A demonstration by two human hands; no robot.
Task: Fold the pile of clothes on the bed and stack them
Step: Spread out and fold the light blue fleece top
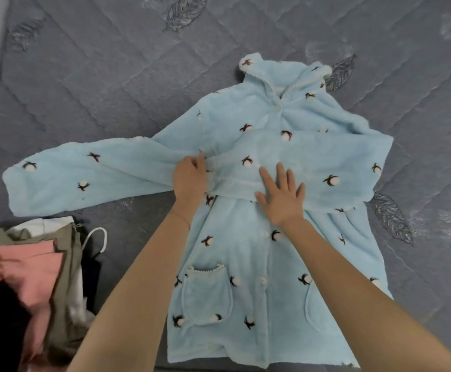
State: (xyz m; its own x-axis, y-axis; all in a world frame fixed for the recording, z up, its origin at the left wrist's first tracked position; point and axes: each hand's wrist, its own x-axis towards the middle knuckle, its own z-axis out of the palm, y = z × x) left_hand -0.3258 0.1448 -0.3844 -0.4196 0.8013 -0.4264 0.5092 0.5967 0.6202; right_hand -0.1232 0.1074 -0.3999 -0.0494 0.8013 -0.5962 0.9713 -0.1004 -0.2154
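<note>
Grey quilted mattress (pixel 111 76) w/ stitched leaf motifs fills nearly the whole view. Spread flat on it, front up, a pale blue fleece robe (pixel 245 264) dotted w/ little white-and-brown tufts. It sits in the middle-to-right part of the mattress, long axis running from near edge to far edge. The hood (pixel 280 73) points at the far edge & the hem lies right at the near edge, by the person. One sleeve (pixel 84 178) stretches straight out toward the left edge, crosswise to the body. The other sleeve (pixel 326 167) is folded in across the chest, its cuff end reaching approx to the robe's left side.

At the near left corner, a messy pile of clothes (pixel 31 277) in pink, olive, white & black, just beside the robe's lower part but apart from it, under the outstretched sleeve.

Right hand (pixel 283 197) lies flat on the folded sleeve, fingers spread wide, pressing down. Left hand (pixel 189 178) has fingers curled, pinching robe fabric where the cuff end meets the outstretched sleeve.

A patch pocket (pixel 206 294) w/ beaded trim shows btw the forearms. A white cord loop (pixel 95 237) pokes out of the pile.
</note>
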